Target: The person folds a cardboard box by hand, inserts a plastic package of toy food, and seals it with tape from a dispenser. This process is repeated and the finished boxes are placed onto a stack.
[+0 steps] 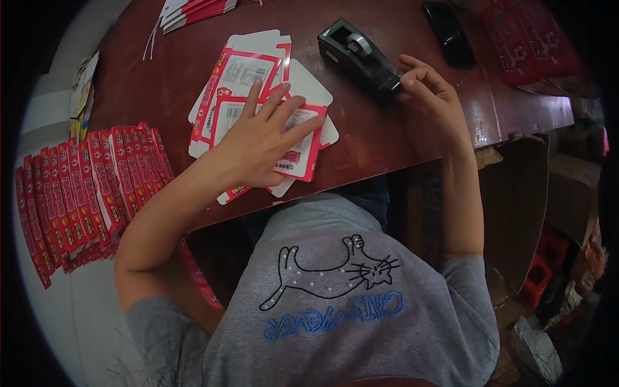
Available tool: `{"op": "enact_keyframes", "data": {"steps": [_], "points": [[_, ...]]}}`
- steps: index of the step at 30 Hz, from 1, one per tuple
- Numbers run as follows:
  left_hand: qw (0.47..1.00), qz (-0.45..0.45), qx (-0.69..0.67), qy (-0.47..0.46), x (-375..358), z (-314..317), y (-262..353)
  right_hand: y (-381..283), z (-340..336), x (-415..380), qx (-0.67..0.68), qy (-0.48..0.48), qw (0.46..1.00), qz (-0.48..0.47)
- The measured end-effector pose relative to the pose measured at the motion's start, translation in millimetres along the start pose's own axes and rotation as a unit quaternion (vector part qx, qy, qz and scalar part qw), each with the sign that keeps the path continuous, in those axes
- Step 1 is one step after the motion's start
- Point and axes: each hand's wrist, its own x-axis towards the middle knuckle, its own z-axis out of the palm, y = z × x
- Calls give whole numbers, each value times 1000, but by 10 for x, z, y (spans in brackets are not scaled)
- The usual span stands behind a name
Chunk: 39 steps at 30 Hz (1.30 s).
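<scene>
My left hand (261,138) lies flat with spread fingers on a red and white printed carton (302,164). That carton rests on a loose pile of similar flat cartons (248,68), some showing plain white sides. To the right of the pile stands a black tape dispenser (354,55) with a roll of clear tape (359,44) in it. My right hand (429,87) is at the dispenser's cutting end, thumb and forefinger pinched together on the tape's end there. The tape between the fingertips is barely visible.
Many filled red boxes (90,187) stand in a row at the left. A black phone (449,35) and red packs (532,42) lie at the back right of the table (387,145). More red and white cartons (196,13) sit at the back. Red stools (538,274) are lower right.
</scene>
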Motion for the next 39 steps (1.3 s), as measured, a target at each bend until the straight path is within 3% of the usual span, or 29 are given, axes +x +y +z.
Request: {"op": "enact_keyframes", "data": {"steps": [4, 6, 7, 9, 10, 12, 13, 15, 21, 25, 30, 34, 37, 39], "points": [[996, -34, -64, 59, 51, 80, 76, 106, -54, -141, -79, 21, 997, -14], [994, -42, -75, 63, 62, 165, 93, 210, -91, -166, -348, 72, 931, -77], [991, -30, -85, 95, 61, 244, 87, 225, -99, -190, -346, 69, 933, -75], [988, -24, -92, 123, 45, 372, 34, 235, -64, -252, -522, 90, 839, -126], [982, -17, -103, 156, 34, 433, 17, 174, 18, -281, -518, 81, 842, -129], [975, -6, -117, 189, -6, 546, 21, 13, 204, -428, -260, 38, 965, -11], [976, -9, -116, 185, -14, 580, 16, -12, 275, -452, -256, 35, 966, -9], [973, 4, -106, 206, -12, 641, 6, -44, 398, -484, -259, -105, 960, -26], [953, 38, -134, 268, -19, 764, -28, -3, 737, -407, -278, -220, 935, -34], [950, 36, -142, 274, -19, 777, -24, 86, 803, -374, -298, -244, 920, -74], [953, 30, -151, 261, -27, 783, -28, -46, 777, -426, -242, -255, 936, 33], [956, 34, -145, 253, -35, 736, -31, 41, 789, -446, -242, -252, 937, 12], [954, 34, -147, 259, -41, 735, -22, 107, 855, -463, -294, -250, 922, -3], [949, 39, -148, 275, -33, 748, -21, 136, 904, -474, -400, -226, 887, -41]]}}
